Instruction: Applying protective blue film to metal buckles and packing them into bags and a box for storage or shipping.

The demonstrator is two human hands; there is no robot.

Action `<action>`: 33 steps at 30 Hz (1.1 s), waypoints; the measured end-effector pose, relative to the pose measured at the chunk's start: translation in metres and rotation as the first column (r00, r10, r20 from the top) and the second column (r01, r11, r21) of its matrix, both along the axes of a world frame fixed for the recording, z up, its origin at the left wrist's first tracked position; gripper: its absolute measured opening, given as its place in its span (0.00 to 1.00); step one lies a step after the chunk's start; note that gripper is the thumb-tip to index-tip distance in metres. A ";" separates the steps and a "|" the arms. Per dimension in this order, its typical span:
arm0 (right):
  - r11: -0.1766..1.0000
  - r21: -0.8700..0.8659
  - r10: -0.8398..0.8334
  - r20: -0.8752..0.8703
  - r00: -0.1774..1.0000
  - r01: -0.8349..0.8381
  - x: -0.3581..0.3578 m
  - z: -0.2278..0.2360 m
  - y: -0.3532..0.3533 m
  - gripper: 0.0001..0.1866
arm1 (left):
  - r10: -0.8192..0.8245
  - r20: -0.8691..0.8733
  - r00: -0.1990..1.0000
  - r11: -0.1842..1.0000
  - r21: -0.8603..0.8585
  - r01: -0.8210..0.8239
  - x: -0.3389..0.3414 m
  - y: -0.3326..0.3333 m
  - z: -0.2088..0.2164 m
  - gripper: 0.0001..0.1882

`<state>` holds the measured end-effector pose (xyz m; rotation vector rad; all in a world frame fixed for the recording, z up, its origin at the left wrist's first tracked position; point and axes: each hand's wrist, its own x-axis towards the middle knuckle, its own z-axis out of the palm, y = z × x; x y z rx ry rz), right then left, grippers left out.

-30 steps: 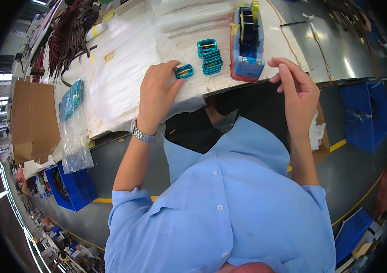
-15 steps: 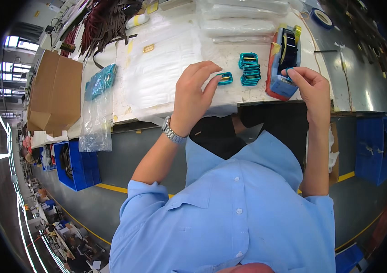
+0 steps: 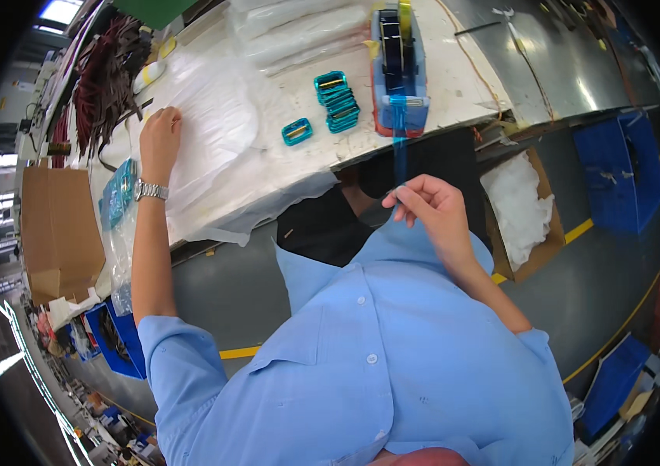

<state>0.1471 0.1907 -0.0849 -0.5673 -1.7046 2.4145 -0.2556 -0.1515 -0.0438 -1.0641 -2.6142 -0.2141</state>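
My right hand [image 3: 431, 208] pinches the end of a blue tape strip [image 3: 400, 147] drawn toward me from a blue and red tape dispenser [image 3: 397, 66] at the table's front edge. My left hand [image 3: 161, 138] rests far to the left on a pile of clear plastic bags [image 3: 213, 132], with a metal watch on the wrist; whether it grips a bag I cannot tell. One teal ring-shaped part [image 3: 297, 131] lies alone on the table between the hands. A small stack of the same teal parts [image 3: 336, 101] sits just left of the dispenser.
Dark cable bundles [image 3: 105, 70] lie at the table's far left. A bag of teal parts [image 3: 118, 194] hangs at the left edge beside a cardboard box [image 3: 58, 233]. An open carton of white material [image 3: 520, 206] stands on the floor at right. Blue bins [image 3: 617, 163] stand beyond.
My right hand has drawn the blue tape out from the dispenser toward my body. My left hand let go of the single teal part and moved left onto the plastic bags.
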 end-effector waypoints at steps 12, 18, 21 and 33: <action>0.996 0.087 0.009 0.000 1.000 -0.009 0.013 0.018 0.000 0.05 | 0.016 0.087 0.996 0.999 -0.053 -0.011 -0.026 -0.007 0.000 0.04; 0.999 0.030 0.036 -0.038 0.999 -0.035 0.014 0.025 0.000 0.05 | 0.072 -0.019 0.997 0.984 -0.160 -0.074 -0.027 -0.002 0.002 0.03; 0.997 -0.016 0.069 -0.052 0.996 -0.070 0.014 0.026 0.001 0.05 | 0.263 0.076 0.962 0.963 -0.087 -0.256 -0.035 -0.025 0.009 0.07; 0.997 -0.046 0.065 -0.036 0.997 -0.067 0.018 0.040 0.000 0.05 | -0.620 0.769 -0.156 0.704 0.458 -0.543 0.207 0.123 0.067 0.09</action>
